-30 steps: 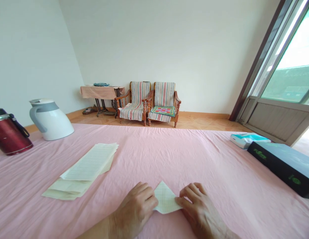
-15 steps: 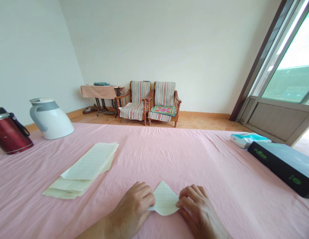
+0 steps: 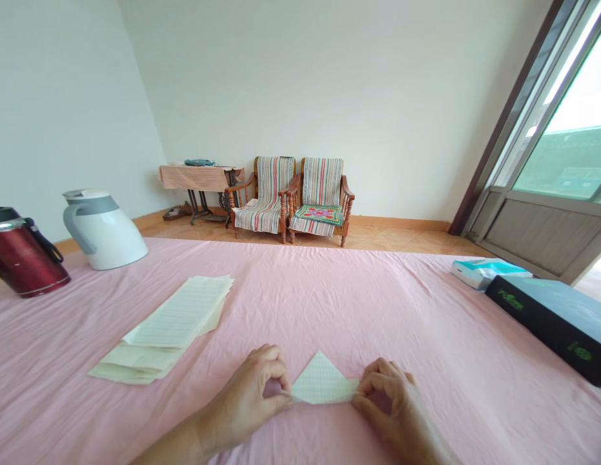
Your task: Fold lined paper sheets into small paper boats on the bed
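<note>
A small folded triangle of squared paper [image 3: 322, 382] lies on the pink tablecloth [image 3: 329, 303] close to the near edge. My left hand [image 3: 254, 395] pinches its left corner with thumb and fingers curled. My right hand [image 3: 392, 403] pinches the right corner in the same way. The triangle's point faces away from me. A loose stack of lined sheets [image 3: 172, 326] lies to the left of my hands.
A white jug [image 3: 104, 229] and a red thermos [image 3: 24, 252] stand at the far left. A dark long box [image 3: 552, 316] and a white and teal box [image 3: 479, 271] lie at the right. Two striped wooden chairs [image 3: 295, 200] and a small table stand by the far wall.
Both hands have slid outward to the paper's two corners and now pinch them. The paper's lower flap has been folded, leaving a flatter triangle.
</note>
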Tool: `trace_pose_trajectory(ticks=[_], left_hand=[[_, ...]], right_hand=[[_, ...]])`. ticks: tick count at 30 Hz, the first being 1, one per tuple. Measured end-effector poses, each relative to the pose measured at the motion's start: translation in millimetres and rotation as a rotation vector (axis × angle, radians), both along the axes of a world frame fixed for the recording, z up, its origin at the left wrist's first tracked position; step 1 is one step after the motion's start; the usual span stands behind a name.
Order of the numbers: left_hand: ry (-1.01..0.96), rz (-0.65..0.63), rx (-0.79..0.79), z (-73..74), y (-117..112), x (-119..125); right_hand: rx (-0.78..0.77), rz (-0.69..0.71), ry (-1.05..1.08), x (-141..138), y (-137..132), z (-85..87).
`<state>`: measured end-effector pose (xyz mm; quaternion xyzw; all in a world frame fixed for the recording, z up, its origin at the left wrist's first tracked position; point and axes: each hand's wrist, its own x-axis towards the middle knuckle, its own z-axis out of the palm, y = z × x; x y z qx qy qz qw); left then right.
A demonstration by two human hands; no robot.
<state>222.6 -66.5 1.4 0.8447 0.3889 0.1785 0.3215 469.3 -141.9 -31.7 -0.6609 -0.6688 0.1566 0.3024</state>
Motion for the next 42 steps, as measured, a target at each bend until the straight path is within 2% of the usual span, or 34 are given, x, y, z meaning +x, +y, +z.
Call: trace_pose_trajectory(ticks=[10, 17, 23, 29, 42], left_hand=[[0.027, 0.054, 0.013, 0.1, 1, 5], [0.083, 0.119, 0.072, -1.4, -2, 9], [0.110, 0.141, 0.095, -3.1, -1, 13], [0.136, 0.150, 0.130, -3.2, -2, 15], [0.164, 0.154, 0.184, -2.4, -5, 18]], right_hand=[[0.034, -0.098, -0.042, -5, 3, -5.3], [-0.009, -0.134, -0.067, -7, 5, -0.6], [-0.093, -0.120, -0.079, -6, 9, 5.7], [-0.122, -0.147, -0.116, -5, 13, 4.9], [-0.083, -0.138, -0.150, -4, 14, 2.9]])
